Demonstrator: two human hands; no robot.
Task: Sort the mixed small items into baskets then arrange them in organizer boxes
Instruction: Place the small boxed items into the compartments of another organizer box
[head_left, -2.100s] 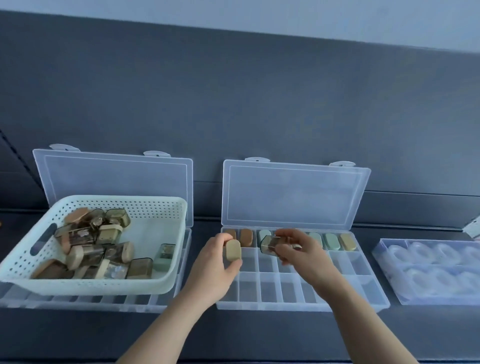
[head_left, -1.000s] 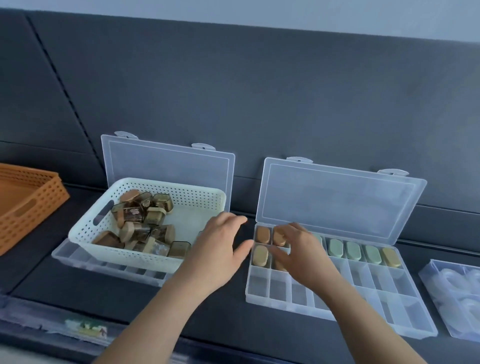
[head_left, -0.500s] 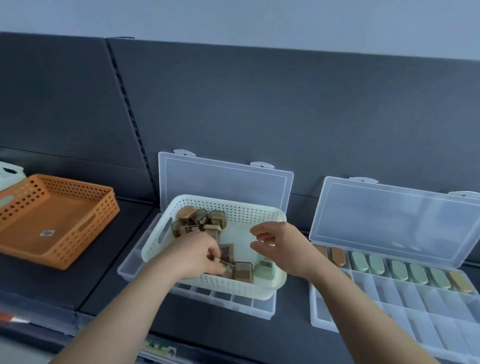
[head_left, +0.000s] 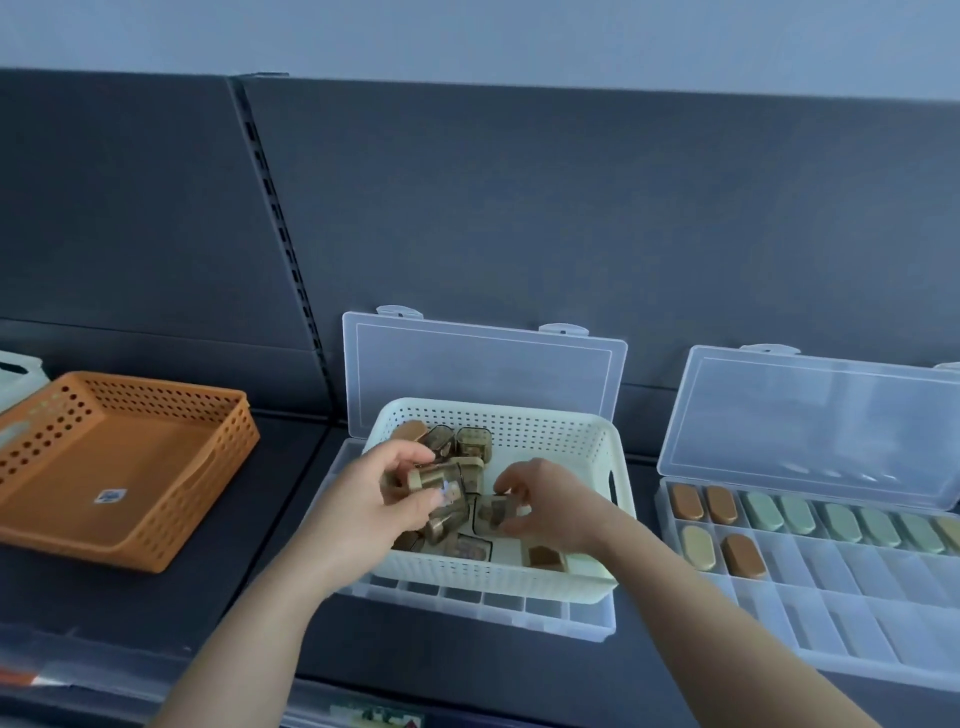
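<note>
now that both hands have left the organizer box (head_left: 831, 613) and swung back into the white basket (head_left: 498, 577), you're reloading. your left hand (head_left: 374, 501) curls round a tan-capped case (head_left: 434, 475) lifted off the pile, and your right hand (head_left: 556, 509) pinches a second case (head_left: 493, 512) just beside it. the box, right of your right hand, has most cells bare, so i judge many trips remain. left of your left hand an orange basket (head_left: 156, 519) sits on the dark shelf (head_left: 467, 665), with a grey panel (head_left: 519, 208) behind.

The one head-worn camera is looking forward and down, close over the white basket (head_left: 550, 431) on the shelf (head_left: 249, 561).
</note>
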